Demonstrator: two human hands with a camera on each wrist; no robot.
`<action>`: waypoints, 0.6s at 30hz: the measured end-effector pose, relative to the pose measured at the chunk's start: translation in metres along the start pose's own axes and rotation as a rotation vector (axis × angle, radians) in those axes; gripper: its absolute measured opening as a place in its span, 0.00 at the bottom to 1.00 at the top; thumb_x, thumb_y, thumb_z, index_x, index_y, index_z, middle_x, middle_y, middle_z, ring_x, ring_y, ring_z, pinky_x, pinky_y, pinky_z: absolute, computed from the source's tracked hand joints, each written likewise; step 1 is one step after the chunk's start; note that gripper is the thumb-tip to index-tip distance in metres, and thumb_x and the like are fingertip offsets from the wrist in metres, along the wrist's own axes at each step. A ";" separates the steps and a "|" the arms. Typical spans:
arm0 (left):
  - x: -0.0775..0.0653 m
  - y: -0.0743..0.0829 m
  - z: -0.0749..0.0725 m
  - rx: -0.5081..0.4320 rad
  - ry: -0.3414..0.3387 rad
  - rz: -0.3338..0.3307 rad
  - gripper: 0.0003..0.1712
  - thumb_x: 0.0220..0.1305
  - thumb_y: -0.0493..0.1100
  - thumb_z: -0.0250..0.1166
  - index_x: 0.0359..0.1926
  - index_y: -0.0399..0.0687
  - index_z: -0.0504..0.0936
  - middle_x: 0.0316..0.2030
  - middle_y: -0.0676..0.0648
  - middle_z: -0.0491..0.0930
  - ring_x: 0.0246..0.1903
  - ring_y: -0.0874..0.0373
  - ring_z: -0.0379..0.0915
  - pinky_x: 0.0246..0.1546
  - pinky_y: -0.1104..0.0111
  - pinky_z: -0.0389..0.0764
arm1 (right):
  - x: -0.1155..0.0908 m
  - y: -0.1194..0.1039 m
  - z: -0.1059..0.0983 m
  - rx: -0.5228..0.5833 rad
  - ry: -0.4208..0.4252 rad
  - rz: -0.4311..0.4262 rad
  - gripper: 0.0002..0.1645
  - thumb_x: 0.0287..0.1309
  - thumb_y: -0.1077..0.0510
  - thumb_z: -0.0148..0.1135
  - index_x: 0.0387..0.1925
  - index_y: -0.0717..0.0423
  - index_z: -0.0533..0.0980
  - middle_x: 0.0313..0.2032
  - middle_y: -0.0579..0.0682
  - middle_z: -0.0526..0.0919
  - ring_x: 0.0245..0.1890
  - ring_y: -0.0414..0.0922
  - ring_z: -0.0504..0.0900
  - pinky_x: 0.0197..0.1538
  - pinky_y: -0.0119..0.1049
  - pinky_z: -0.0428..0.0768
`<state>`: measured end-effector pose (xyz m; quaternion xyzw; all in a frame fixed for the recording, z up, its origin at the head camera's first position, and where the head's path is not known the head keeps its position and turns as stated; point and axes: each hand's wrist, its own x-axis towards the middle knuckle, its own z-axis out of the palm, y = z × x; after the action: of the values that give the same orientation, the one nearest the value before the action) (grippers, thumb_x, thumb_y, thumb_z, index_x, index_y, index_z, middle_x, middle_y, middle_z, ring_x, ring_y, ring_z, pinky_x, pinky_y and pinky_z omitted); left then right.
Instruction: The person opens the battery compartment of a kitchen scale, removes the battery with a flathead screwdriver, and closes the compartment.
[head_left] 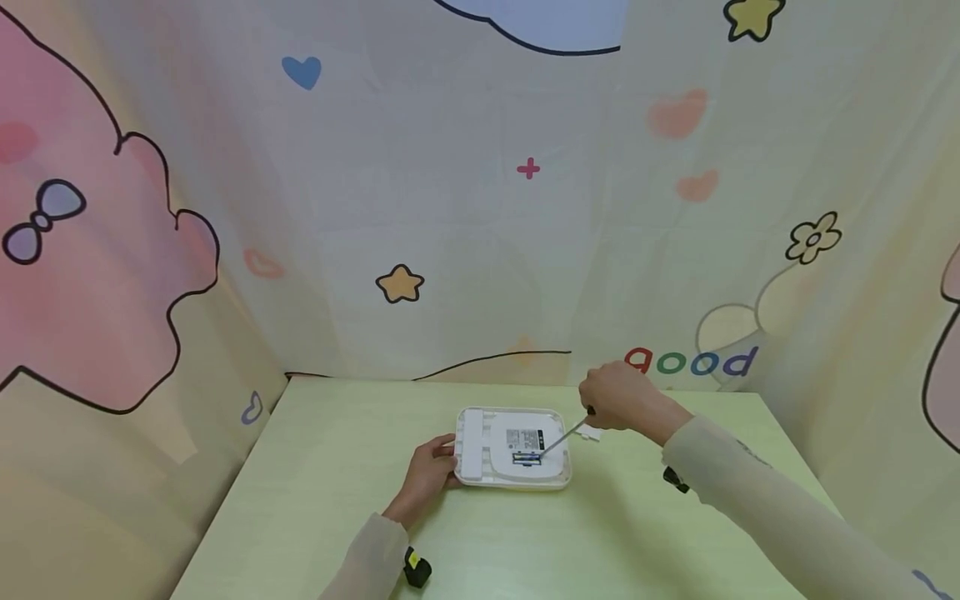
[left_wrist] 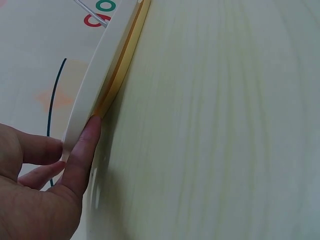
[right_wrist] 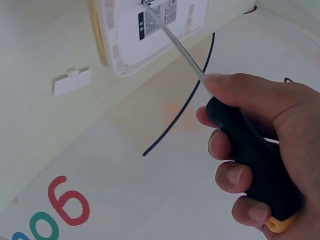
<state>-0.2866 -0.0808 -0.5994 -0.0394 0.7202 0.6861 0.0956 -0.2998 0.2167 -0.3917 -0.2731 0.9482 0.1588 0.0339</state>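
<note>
The right hand's fingers [right_wrist: 232, 176] are curled snugly around the dark handle of a screwdriver [right_wrist: 252, 160], with the thumb laid up by the neck where the metal shaft begins. The handle ends in yellow (seen only from the right wrist). The left hand [head_left: 427, 475] pinches the edge of a white device [head_left: 472, 446] at its 9 o'clock side, a digit on the yellow lower edge and others against the white rim.

The screwdriver's shaft slants down toward 8 o'clock, and its tip comes to the right-hand end of the batteries [head_left: 527, 459] in their slot (whether it presses on them, I cannot tell). A printed label [head_left: 523, 439] lies at 12 o'clock from that slot, just beside it.

The device lies on the table [head_left: 315, 467], near 6 o'clock from the middle of the head view. A small white cover [head_left: 588, 432] rests apart from it, between 2 and 3 o'clock, partly below the right hand.

Farther out, a printed cloth [head_left: 465, 208] hangs behind the table. Its coloured word "good" [head_left: 690, 362] sits at 2 o'clock from the right hand, and an orange star [head_left: 401, 283] at 11 o'clock from the device.
</note>
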 end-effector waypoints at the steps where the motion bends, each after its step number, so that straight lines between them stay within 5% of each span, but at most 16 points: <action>1: 0.000 0.000 0.000 0.000 0.001 0.000 0.29 0.65 0.28 0.53 0.68 0.37 0.68 0.54 0.34 0.73 0.38 0.55 0.77 0.33 0.65 0.85 | -0.001 0.001 0.001 0.008 0.004 -0.001 0.12 0.49 0.44 0.74 0.23 0.46 0.84 0.19 0.41 0.78 0.20 0.41 0.70 0.27 0.31 0.73; 18: -0.001 0.001 0.000 0.003 0.006 0.000 0.29 0.65 0.28 0.53 0.67 0.37 0.69 0.53 0.34 0.73 0.38 0.54 0.77 0.32 0.65 0.86 | -0.017 0.014 0.025 0.087 0.092 -0.007 0.12 0.50 0.47 0.73 0.18 0.45 0.82 0.14 0.38 0.73 0.17 0.39 0.66 0.23 0.29 0.64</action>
<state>-0.2861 -0.0809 -0.5983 -0.0412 0.7215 0.6849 0.0934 -0.2934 0.2447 -0.4087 -0.2816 0.9538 0.1044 0.0025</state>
